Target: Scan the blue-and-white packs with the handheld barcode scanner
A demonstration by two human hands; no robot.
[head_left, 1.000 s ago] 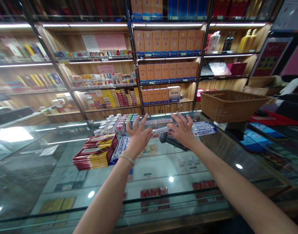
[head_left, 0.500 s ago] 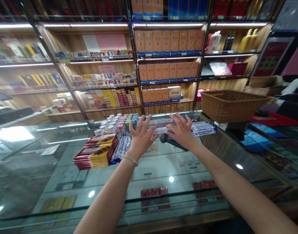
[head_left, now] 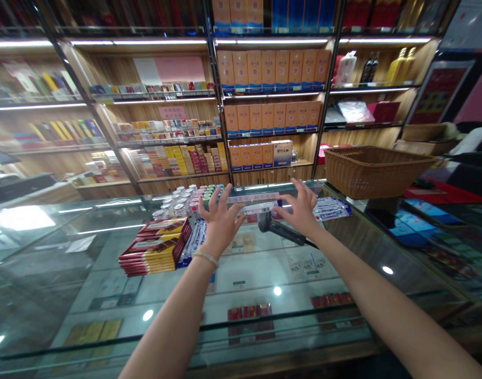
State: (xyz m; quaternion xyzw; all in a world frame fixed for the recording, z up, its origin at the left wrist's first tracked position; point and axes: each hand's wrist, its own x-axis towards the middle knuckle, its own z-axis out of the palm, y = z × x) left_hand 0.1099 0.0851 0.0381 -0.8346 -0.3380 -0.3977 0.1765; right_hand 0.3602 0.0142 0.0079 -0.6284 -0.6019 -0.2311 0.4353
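Note:
A slim clear-and-white packet with a blue end (head_left: 260, 207) lies crosswise on the glass counter (head_left: 241, 268), between my two hands. At its left end is my left hand (head_left: 220, 218), fingers spread, with a beaded bracelet (head_left: 205, 257) on the wrist. My right hand (head_left: 302, 208) is at the other end, its thumb and forefinger apart around the blue tip. Whether the fingertips touch the packet is hard to tell. Just in front of it rests a black handheld device (head_left: 282, 229), like a barcode scanner, near the right wrist.
Stacked red-and-yellow packs (head_left: 156, 246), blue-and-white packets (head_left: 193, 242) and several cans (head_left: 178, 201) stand to the left. More blue-and-white packets (head_left: 331, 207) lie to the right, by a wicker basket (head_left: 377, 171). Behind are shelves with orange boxes (head_left: 268, 71).
My hands have moved apart, the left one leftward and the right one rightward. More of the packet and of the black device now shows between them.

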